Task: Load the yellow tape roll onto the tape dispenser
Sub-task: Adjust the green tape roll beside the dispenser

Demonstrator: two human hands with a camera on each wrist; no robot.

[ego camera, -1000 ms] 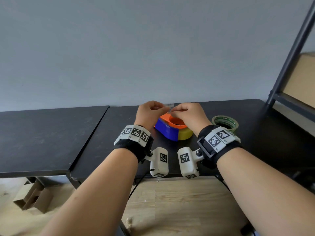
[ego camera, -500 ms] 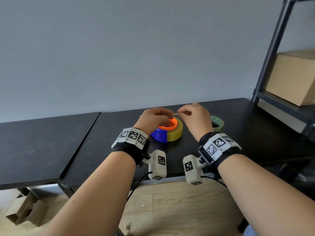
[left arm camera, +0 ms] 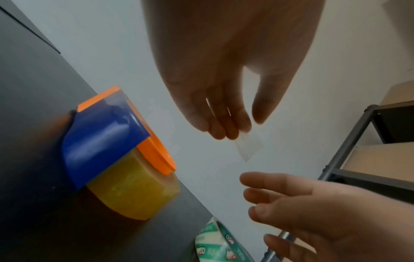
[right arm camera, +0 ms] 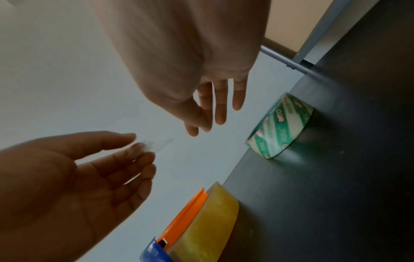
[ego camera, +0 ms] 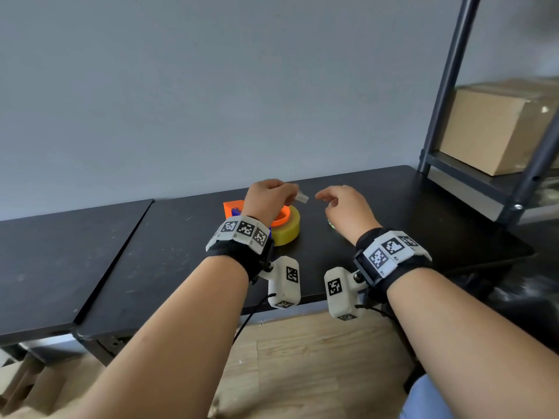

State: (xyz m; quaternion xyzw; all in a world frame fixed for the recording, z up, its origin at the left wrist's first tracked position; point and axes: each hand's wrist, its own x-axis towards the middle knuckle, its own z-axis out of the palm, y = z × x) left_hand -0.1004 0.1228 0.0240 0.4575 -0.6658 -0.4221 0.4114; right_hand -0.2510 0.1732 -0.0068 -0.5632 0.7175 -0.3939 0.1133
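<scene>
The yellow tape roll [ego camera: 289, 229] sits on the blue and orange tape dispenser [ego camera: 233, 207], which lies flat on the black table [ego camera: 181, 252]. The left wrist view shows the roll [left arm camera: 134, 191] under the dispenser's orange hub [left arm camera: 156, 156]. My left hand [ego camera: 289, 196] hovers above the dispenser and pinches a small clear tape piece [ego camera: 301, 197], seen close up as a pale scrap [left arm camera: 248, 147]. My right hand [ego camera: 325, 198] hangs just right of it, fingers [right arm camera: 219, 113] relaxed and holding nothing.
A green-printed tape roll [right arm camera: 282, 127] stands on the table right of the dispenser, mostly hidden behind my right hand in the head view. A dark metal shelf [ego camera: 472, 182] with a cardboard box [ego camera: 496, 125] stands at the right. A second black table [ego camera: 60, 267] adjoins on the left.
Both hands were pinching the tape together over the dispenser. The right hand has let go and drawn right; the left hand has risen with the clear piece.
</scene>
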